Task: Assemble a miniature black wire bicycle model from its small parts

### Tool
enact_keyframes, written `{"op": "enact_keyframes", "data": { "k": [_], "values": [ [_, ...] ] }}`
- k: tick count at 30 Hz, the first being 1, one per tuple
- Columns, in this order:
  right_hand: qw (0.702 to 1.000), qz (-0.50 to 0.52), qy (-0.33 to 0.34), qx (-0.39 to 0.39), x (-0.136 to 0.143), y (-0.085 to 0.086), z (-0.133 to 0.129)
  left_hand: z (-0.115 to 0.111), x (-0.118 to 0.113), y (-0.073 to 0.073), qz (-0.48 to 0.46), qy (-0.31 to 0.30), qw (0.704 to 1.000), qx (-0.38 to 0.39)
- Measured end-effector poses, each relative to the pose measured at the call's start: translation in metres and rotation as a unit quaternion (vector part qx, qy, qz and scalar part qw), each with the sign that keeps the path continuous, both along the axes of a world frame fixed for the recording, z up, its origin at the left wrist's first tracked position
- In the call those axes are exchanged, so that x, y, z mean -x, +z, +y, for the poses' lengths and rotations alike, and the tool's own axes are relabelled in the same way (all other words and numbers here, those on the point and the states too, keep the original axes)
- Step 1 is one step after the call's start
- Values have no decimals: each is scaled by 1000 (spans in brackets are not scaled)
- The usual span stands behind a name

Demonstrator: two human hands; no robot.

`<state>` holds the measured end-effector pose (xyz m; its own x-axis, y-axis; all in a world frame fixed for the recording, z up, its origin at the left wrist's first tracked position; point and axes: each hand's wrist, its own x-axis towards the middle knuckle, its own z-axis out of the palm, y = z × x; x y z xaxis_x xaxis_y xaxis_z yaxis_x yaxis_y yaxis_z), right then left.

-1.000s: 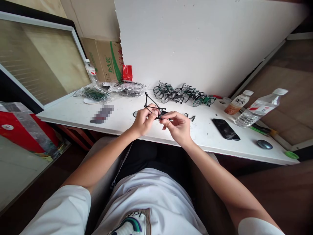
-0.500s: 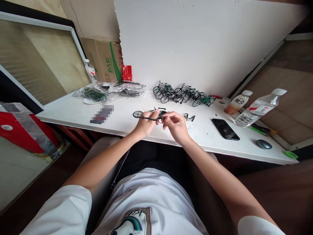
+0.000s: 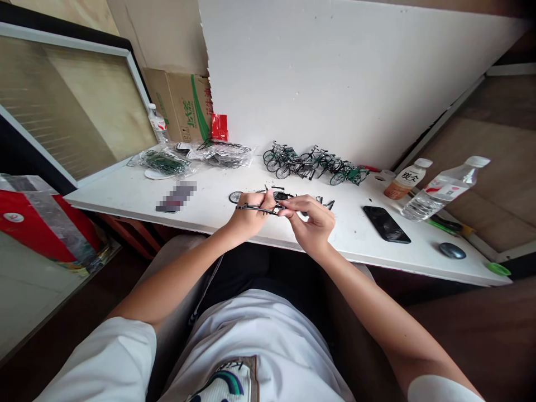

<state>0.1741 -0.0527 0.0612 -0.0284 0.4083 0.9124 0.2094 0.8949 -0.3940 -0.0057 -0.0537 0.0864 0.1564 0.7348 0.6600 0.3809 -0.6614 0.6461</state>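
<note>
My left hand [image 3: 249, 220] is closed around a thin black model bicycle frame [image 3: 252, 207], held low over the table's front part. At its right end, the thumb and fingertips of my right hand [image 3: 313, 222] are pinched together; whether a separate small piece sits between them is too small to tell. Just behind my left hand lies a spoked model wheel [image 3: 235, 197] on the white tabletop. Dark loose parts [image 3: 281, 196] show behind the gap between my hands, partly covered. More small black parts [image 3: 330, 204] lie beyond my right hand.
Several assembled model bicycles [image 3: 310, 163] stand along the back wall. Plastic bags of parts [image 3: 165, 162] lie at the back left, near a cardboard box [image 3: 184, 106]. On the right are a phone [image 3: 386, 224], a mouse [image 3: 452, 250], a drink bottle [image 3: 408, 178] and a water bottle [image 3: 444, 190].
The frame's right end has swung down and nearer to me. My right hand has turned and shifted slightly right, its fingertips still at that end. The view has shifted slightly.
</note>
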Motion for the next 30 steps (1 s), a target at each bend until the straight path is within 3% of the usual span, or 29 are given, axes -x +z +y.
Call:
{"op": "enact_keyframes", "data": {
  "k": [7, 12, 18, 26, 30],
  "values": [
    [999, 27, 40, -4, 5, 2, -10, -15, -7, 1, 8, 28, 999, -46],
    [1000, 21, 13, 2, 6, 4, -15, -24, -10, 2, 15, 31, 997, -70],
    [998, -2, -15, -68, 8, 8, -16, -27, -9, 1, 37, 50, 994, -94],
    [996, -9, 12, -84, 11, 14, -23, -37, -12, 5, 43, 21, 991, -122],
    [997, -31, 37, -56, 1, 22, -21, -42, -10, 15, 32, 1, 996, -79]
  ]
}}
